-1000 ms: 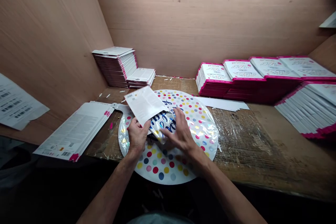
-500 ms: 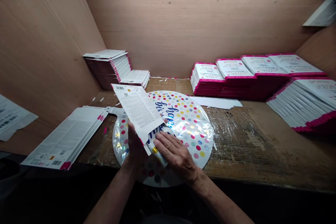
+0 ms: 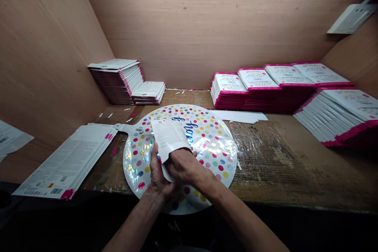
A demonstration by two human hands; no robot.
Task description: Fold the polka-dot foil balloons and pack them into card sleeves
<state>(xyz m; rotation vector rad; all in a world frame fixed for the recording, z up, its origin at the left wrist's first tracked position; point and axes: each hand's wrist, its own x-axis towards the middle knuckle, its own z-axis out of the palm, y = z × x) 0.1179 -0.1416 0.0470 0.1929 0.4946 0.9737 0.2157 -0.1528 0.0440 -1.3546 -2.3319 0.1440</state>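
My left hand (image 3: 159, 175) is wrapped round the lower left side of a white printed cardboard envelope (image 3: 169, 136), holding it tilted. The fingers of my right hand (image 3: 184, 165) are pushed into the envelope's open lower end, so their tips are hidden. Whatever they hold inside cannot be made out. Beneath both hands lies a round flat foil balloon (image 3: 217, 157), white with coloured dots and blue lettering. Its tail points left, towards a fanned stack of envelopes (image 3: 67, 157).
Stacked white envelopes (image 3: 115, 80) stand at the back left. Several pink-edged packs (image 3: 256, 78) line the back right, with another row (image 3: 339, 114) in front. White card strips (image 3: 240, 116) lie behind the balloon. Wooden panels enclose the bench, and a power socket (image 3: 351, 19) hangs at the right.
My right hand has pushed into the envelope's mouth; the folded dotted foil that showed under its fingers is now out of sight. The envelope has come lower and the view has shifted slightly.
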